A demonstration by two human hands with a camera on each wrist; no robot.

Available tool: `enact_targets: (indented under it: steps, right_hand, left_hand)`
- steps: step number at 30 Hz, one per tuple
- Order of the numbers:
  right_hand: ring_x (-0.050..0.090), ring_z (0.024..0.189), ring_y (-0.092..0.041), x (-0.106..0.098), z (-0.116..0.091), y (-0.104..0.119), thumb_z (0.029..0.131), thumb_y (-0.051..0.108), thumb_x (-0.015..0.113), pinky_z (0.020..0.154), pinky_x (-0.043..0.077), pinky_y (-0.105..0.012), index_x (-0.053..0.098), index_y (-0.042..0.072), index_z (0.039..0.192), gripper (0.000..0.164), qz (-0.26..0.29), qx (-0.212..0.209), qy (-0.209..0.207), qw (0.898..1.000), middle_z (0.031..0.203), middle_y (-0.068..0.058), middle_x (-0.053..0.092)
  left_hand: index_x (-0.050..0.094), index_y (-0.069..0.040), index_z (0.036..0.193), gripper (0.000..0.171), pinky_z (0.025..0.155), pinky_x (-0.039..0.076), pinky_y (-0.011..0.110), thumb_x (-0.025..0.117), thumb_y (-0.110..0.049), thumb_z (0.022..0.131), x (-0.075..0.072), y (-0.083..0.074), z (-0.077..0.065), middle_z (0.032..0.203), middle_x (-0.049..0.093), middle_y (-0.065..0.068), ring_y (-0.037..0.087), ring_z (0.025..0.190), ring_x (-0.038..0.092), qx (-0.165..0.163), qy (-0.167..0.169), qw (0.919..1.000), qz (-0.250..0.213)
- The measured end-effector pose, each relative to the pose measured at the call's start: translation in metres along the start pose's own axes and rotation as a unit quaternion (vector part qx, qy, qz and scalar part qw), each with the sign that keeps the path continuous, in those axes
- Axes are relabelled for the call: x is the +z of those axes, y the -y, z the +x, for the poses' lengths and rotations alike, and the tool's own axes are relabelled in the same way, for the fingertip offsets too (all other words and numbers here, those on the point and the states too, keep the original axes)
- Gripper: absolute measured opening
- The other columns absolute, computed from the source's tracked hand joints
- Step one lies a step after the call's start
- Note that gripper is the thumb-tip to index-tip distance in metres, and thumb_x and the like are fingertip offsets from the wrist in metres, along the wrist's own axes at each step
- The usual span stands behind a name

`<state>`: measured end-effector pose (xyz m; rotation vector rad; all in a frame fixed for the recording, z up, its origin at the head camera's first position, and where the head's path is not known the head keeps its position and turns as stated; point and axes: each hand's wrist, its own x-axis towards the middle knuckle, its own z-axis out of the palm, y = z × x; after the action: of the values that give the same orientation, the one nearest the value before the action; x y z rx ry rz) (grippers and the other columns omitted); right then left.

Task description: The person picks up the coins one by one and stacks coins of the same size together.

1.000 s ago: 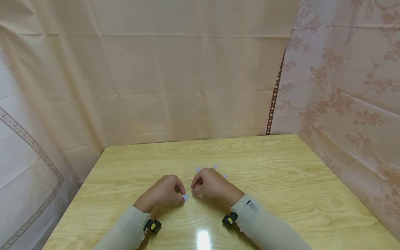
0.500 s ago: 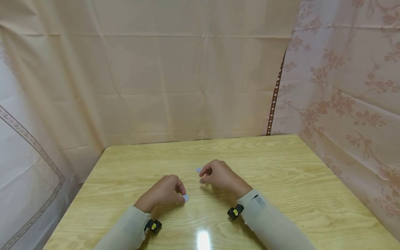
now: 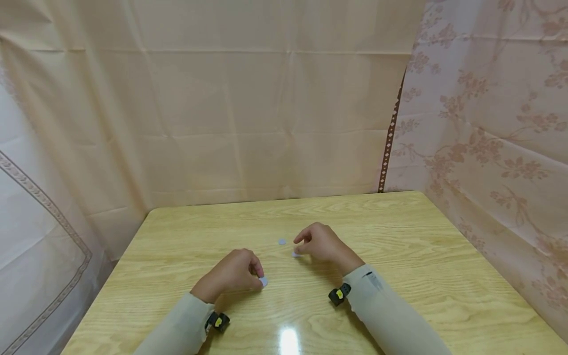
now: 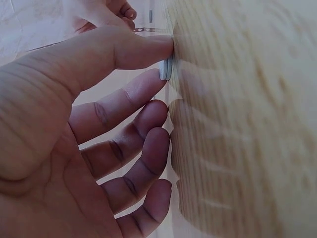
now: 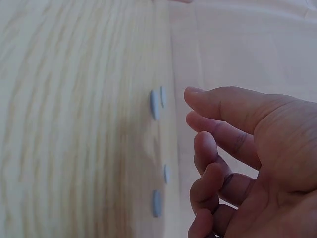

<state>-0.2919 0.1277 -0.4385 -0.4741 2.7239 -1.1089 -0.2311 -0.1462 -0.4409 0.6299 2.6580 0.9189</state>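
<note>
My left hand (image 3: 237,271) rests low on the table at the near middle. Its thumb and index finger pinch small pale discs (image 4: 166,69), two thin edges showing together in the left wrist view, edge-on against the wood. My right hand (image 3: 321,242) hovers farther back and to the right, fingers loosely bent with nothing between them. A pale disc (image 3: 282,241) lies flat left of its fingertips, and another disc (image 3: 295,255) shows just below its thumb. In the right wrist view several discs (image 5: 154,104) lie on the table beside the fingers; the hand hides some in the head view.
The light wood table (image 3: 186,231) has a glare spot near its front. A beige curtain (image 3: 266,123) hangs behind its back edge, with a floral cloth (image 3: 497,148) on the right and a white cloth (image 3: 35,246) on the left.
My right hand has moved back and to the right, away from the left hand, uncovering the disc below its thumb. The left hand keeps its pinch in the same place.
</note>
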Motion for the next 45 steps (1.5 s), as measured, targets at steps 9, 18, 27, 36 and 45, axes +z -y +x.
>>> enact_targets:
  steps: [9, 18, 27, 36, 45]
  right_hand:
    - [0.056, 0.078, -0.018, 0.004, 0.003, -0.009, 0.084, 0.028, 0.087, 0.065, 0.047, -0.032, 0.082, 0.021, 0.103, 0.021, 0.000, 0.022, 0.017, 1.000, 0.092, 0.002, 0.069]
    - [0.062, 0.084, -0.017, 0.008, 0.004, -0.012, 0.085, 0.025, 0.086, 0.069, 0.052, -0.031, 0.083, 0.024, 0.100, 0.015, 0.003, 0.033, 0.026, 0.999, 0.099, 0.003, 0.070]
    - [0.062, 0.083, -0.018, 0.008, 0.004, -0.011, 0.085, 0.024, 0.087, 0.068, 0.051, -0.032, 0.082, 0.025, 0.093, 0.009, -0.001, 0.036, 0.026, 0.999, 0.096, 0.004, 0.071]
    - [0.058, 0.083, -0.018, 0.008, 0.005, -0.011, 0.084, 0.024, 0.087, 0.069, 0.048, -0.032, 0.081, 0.024, 0.090, 0.008, -0.006, 0.033, 0.024, 0.999, 0.093, 0.005, 0.070]
    - [0.054, 0.071, -0.016, 0.009, 0.005, -0.011, 0.083, 0.023, 0.088, 0.062, 0.045, -0.029, 0.078, 0.020, 0.084, 0.010, -0.009, 0.027, 0.026, 0.999, 0.080, 0.002, 0.067]
  left_hand:
    - [0.073, -0.020, 0.078, 0.017, 0.070, 0.050, 0.035, 0.088, -0.013, 0.078, 0.000, 0.002, 0.001, 0.086, 0.066, -0.004, 0.018, 0.078, 0.059, 0.001, 0.000, 1.0000, 0.002]
    - [0.073, -0.020, 0.077, 0.017, 0.068, 0.050, 0.035, 0.088, -0.014, 0.078, -0.001, 0.001, 0.001, 0.084, 0.066, -0.005, 0.017, 0.076, 0.059, 0.001, 0.000, 1.0000, 0.000]
    - [0.073, -0.019, 0.078, 0.016, 0.069, 0.051, 0.035, 0.088, -0.013, 0.078, 0.000, 0.002, 0.000, 0.084, 0.066, -0.005, 0.017, 0.076, 0.060, -0.001, 0.001, 1.0000, -0.006]
    - [0.073, -0.019, 0.079, 0.016, 0.069, 0.051, 0.035, 0.088, -0.013, 0.078, -0.001, -0.001, -0.001, 0.084, 0.066, -0.004, 0.018, 0.076, 0.059, -0.005, 0.001, 1.0000, -0.005]
    - [0.073, -0.020, 0.079, 0.016, 0.069, 0.050, 0.035, 0.088, -0.015, 0.078, -0.001, -0.001, 0.000, 0.084, 0.066, -0.004, 0.018, 0.076, 0.059, -0.010, 0.003, 0.9999, -0.007]
